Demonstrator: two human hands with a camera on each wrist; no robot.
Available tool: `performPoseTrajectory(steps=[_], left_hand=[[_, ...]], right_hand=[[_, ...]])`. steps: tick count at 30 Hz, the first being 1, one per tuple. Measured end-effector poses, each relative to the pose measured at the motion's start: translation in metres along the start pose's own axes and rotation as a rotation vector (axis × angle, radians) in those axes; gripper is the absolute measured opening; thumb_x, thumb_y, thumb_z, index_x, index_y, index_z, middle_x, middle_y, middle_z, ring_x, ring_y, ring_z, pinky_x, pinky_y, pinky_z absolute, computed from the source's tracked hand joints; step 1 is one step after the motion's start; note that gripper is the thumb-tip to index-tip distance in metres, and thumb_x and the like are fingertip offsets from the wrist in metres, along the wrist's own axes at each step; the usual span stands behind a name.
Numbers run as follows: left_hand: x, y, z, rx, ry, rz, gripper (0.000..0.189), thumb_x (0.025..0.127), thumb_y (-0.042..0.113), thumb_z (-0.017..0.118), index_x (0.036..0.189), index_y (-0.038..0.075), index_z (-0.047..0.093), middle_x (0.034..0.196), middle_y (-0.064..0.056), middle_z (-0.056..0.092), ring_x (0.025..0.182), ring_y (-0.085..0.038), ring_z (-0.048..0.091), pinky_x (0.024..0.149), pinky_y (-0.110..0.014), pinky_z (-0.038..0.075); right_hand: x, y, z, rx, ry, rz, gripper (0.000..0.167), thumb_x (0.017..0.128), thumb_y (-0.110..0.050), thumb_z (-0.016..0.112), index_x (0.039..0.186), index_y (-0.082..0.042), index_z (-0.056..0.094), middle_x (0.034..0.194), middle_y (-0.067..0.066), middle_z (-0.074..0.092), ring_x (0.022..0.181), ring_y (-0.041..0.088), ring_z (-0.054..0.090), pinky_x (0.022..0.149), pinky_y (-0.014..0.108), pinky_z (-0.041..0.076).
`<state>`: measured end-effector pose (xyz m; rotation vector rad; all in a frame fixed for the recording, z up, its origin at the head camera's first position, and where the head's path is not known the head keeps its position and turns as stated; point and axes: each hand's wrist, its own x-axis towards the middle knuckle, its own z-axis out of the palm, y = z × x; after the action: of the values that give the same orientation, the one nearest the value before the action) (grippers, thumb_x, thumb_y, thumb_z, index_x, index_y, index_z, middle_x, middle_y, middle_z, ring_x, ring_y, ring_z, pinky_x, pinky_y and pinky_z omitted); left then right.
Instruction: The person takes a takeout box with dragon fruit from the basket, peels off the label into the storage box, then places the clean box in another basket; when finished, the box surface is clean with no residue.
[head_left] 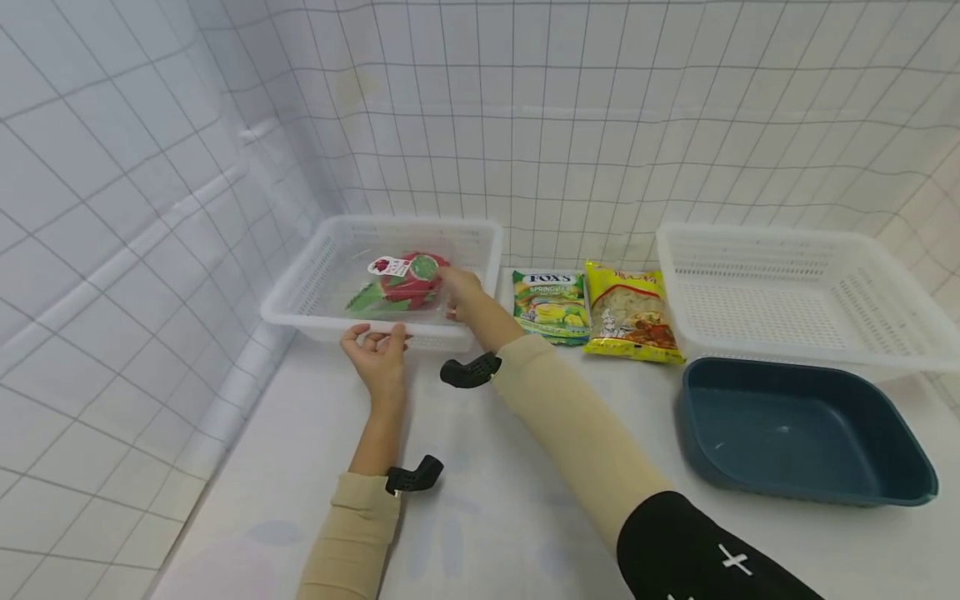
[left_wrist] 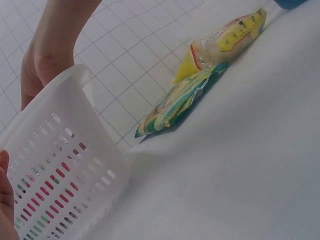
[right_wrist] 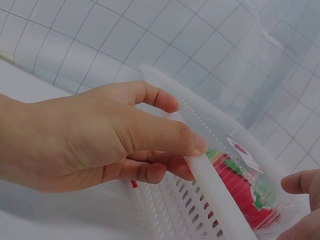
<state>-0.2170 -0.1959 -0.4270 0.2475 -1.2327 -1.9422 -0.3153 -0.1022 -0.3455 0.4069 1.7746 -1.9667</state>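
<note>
Red packet [head_left: 408, 287]: in white basket [head_left: 442, 336]; probably light, slippery film; best cupped beneath.
Left hand [head_left: 378, 360]: pinches basket rim.
Right hand [head_left: 461, 293]: at packet's edge; cannot tell if gripping.

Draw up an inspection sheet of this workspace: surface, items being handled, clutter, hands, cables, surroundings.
Surface: white table, with faint pale marks toward the near end.
Items being handled: red-and-green pack in clear wrap, lying in the left basket.
Clutter: green packet beside yellow packet; right basket with dark blue tub in front.
Hands: left hand holds the left basket's near rim; right hand reaches in at the pack's right end, grip unclear.
Cables: nothing seen.
Surroundings: grid-lined walls behind and at the sides.
</note>
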Motion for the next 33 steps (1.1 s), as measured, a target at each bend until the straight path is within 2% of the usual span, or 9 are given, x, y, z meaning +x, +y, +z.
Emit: performPoseTrajectory(steps=[3, 7, 9, 14, 16, 18, 22, 26, 33], left_hand=[[-0.0009, 0.0006, 0.0005, 0.001, 0.005, -0.008, 0.045, 0.084, -0.013, 0.064, 0.109, 0.009, 0.033, 0.080, -0.007, 0.053, 0.059, -0.009, 0.061, 0.058, -0.018, 0.050], [-0.0028, 0.0019, 0.0018, 0.001, -0.003, -0.012, 0.045, 0.084, -0.012, 0.064, 0.109, 0.009, 0.033, 0.079, -0.007, 0.052, 0.059, -0.009, 0.061, 0.058, -0.018, 0.050], [-0.0032, 0.0024, 0.0020, -0.003, -0.007, -0.009, 0.045, 0.084, -0.012, 0.064, 0.109, 0.009, 0.033, 0.079, -0.007, 0.052, 0.059, -0.009, 0.062, 0.058, -0.018, 0.050], [-0.0026, 0.0035, 0.0015, -0.014, -0.012, 0.001, 0.045, 0.084, -0.013, 0.064, 0.109, 0.008, 0.033, 0.078, -0.007, 0.052, 0.058, -0.010, 0.062, 0.058, -0.018, 0.050], [-0.0026, 0.0038, 0.0011, -0.017, -0.012, 0.003, 0.045, 0.084, -0.014, 0.064, 0.109, 0.008, 0.033, 0.078, -0.007, 0.053, 0.058, -0.010, 0.062, 0.057, -0.018, 0.050], [-0.0028, 0.0043, 0.0008, -0.017, -0.010, 0.004, 0.045, 0.084, -0.014, 0.064, 0.108, 0.008, 0.033, 0.078, -0.007, 0.053, 0.057, -0.009, 0.061, 0.057, -0.018, 0.050], [-0.0030, 0.0042, 0.0005, -0.008, -0.011, 0.007, 0.045, 0.084, -0.014, 0.063, 0.109, 0.008, 0.033, 0.079, -0.007, 0.052, 0.058, -0.009, 0.061, 0.057, -0.018, 0.049], [-0.0023, 0.0032, -0.0005, 0.002, -0.014, 0.011, 0.045, 0.084, -0.013, 0.064, 0.109, 0.008, 0.032, 0.080, -0.007, 0.052, 0.058, -0.009, 0.061, 0.057, -0.018, 0.050], [-0.0014, 0.0007, -0.0016, -0.010, -0.022, 0.015, 0.046, 0.084, -0.013, 0.064, 0.109, 0.007, 0.032, 0.080, -0.007, 0.052, 0.059, -0.009, 0.060, 0.058, -0.018, 0.050]], right_hand=[[0.0012, -0.0006, 0.0003, -0.038, -0.016, 0.030, 0.048, 0.091, -0.024, 0.065, 0.133, -0.004, 0.053, 0.103, 0.007, 0.049, 0.107, 0.024, 0.049, 0.079, 0.034, 0.049], [0.0033, -0.0005, -0.0001, -0.087, -0.019, 0.043, 0.050, 0.092, -0.030, 0.067, 0.134, -0.006, 0.053, 0.115, 0.006, 0.056, 0.102, 0.021, 0.050, 0.067, 0.027, 0.044], [0.0024, 0.0003, -0.0020, -0.096, -0.039, 0.025, 0.050, 0.092, -0.031, 0.067, 0.132, -0.005, 0.053, 0.117, 0.008, 0.057, 0.086, 0.018, 0.052, 0.059, 0.024, 0.041], [-0.0014, 0.0022, -0.0046, -0.074, -0.077, 0.003, 0.052, 0.091, -0.032, 0.069, 0.128, 0.000, 0.053, 0.081, 0.007, 0.053, 0.050, 0.012, 0.039, 0.045, 0.021, 0.037], [-0.0014, 0.0029, -0.0040, -0.053, -0.073, 0.014, 0.059, 0.091, -0.033, 0.069, 0.135, 0.000, 0.046, 0.077, 0.006, 0.050, 0.050, 0.012, 0.043, 0.044, 0.020, 0.040], [-0.0015, 0.0035, -0.0034, -0.023, -0.074, 0.026, 0.069, 0.091, -0.032, 0.068, 0.143, -0.003, 0.034, 0.081, 0.009, 0.054, 0.052, 0.013, 0.048, 0.045, 0.020, 0.045], [-0.0020, 0.0043, -0.0030, 0.071, -0.110, 0.044, 0.081, 0.091, -0.025, 0.069, 0.150, -0.010, 0.017, 0.111, 0.019, 0.058, 0.055, 0.019, 0.060, 0.051, 0.024, 0.054], [-0.0030, 0.0052, -0.0034, 0.128, -0.148, 0.027, 0.076, 0.092, -0.020, 0.066, 0.150, -0.012, 0.015, 0.130, 0.024, 0.049, 0.058, 0.027, 0.066, 0.056, 0.031, 0.057], [-0.0042, 0.0069, -0.0041, 0.157, -0.176, -0.062, 0.067, 0.092, -0.012, 0.063, 0.146, -0.012, 0.023, 0.135, 0.021, 0.039, 0.080, 0.037, 0.068, 0.056, 0.033, 0.057]])
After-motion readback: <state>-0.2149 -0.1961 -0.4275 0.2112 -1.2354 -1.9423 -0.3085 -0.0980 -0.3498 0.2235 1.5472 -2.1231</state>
